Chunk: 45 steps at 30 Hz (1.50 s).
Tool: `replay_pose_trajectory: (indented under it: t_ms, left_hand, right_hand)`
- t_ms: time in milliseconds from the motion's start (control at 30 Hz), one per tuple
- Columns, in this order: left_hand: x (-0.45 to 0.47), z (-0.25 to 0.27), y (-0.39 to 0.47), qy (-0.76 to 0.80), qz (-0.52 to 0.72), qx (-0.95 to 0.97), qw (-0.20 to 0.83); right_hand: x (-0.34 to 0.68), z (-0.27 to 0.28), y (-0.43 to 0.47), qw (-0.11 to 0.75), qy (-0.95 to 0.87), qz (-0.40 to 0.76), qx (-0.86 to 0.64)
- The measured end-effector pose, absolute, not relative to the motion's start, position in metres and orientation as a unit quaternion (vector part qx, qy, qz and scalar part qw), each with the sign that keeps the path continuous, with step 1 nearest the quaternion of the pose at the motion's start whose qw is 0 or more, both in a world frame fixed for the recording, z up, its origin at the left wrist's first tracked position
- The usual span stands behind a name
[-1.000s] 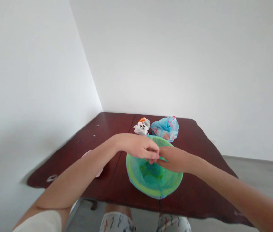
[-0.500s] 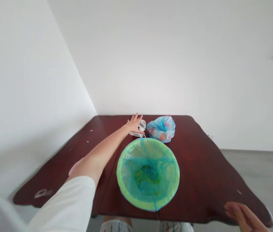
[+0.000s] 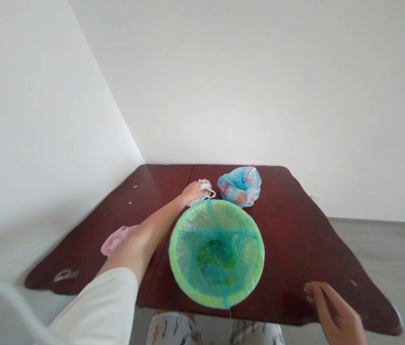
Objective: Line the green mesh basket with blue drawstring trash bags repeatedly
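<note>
Since approx. 0.5 s ago: L hand (image 3: 192, 192) has gone from spread fingers over the white bag (image 3: 207, 185) to fingers curled onto it; R hand (image 3: 336, 310) has shifted inward from the lower R corner. Pink item (image 3: 115, 241) now shows more fully beside the L forearm.

Nearest: 2 legs in patterned shorts (image 3: 174, 330), below the table's near edge. R hand at the near R part of the dark red table (image 3: 288, 249), fingers bent, thumb close to them: narrow grip. Whether tips meet, or hand touches table: can't tell.

Next: green basket (image 3: 202, 299), approx. centre, near edge. Round rim, no clear long axis; mouth faces up, tipped twd. camera in view. Blue liner (image 3: 220, 251) inside, folded over rim, bunched at the bottom. Pink item L of basket, well apart, crumpled, partly behind forearm. White scrap (image 3: 66, 274) near table's L corner.

Beyond basket: white bag, on far half of table, just past the far L rim. L hand holds it from its L side, fingers closed, partly hidden. Bag crumpled; visible long axis runs approx. near-L to far-R; loop handle points R, twd. blue bag (image 3: 240, 187).

Blue bag: just R of white bag, apart from it, long axis approx. L–R, 2 red cords, 1 up, 1 to L.

Farthest: white wall (image 3: 224, 86).
</note>
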<state>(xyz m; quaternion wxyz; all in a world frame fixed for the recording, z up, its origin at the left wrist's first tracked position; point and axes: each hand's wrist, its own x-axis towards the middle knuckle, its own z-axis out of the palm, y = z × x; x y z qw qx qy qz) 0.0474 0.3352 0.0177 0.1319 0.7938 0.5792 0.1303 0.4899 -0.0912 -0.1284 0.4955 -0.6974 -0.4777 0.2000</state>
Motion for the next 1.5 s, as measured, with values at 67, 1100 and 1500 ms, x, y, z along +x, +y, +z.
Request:
replay_pose_trajectory:
  t_ms: [67, 1100, 1500]
  left_hand:
    - [0.032, 0.044, 0.332, 0.598, 0.191, 0.77, 0.116]
    - [0.123, 0.137, 0.121, 0.288, -0.23, 0.909, 0.194]
    - [-0.062, 0.075, -0.015, 0.406, 0.408, 0.817, -0.032]
  right_hand:
    - [0.48, -0.13, -0.085, 0.493, -0.497, 0.19, -0.689]
    - [0.419, -0.143, -0.072, 0.521, -0.486, 0.191, -0.675]
    - [0.308, -0.097, -0.087, 0.564, -0.651, -0.026, -0.508]
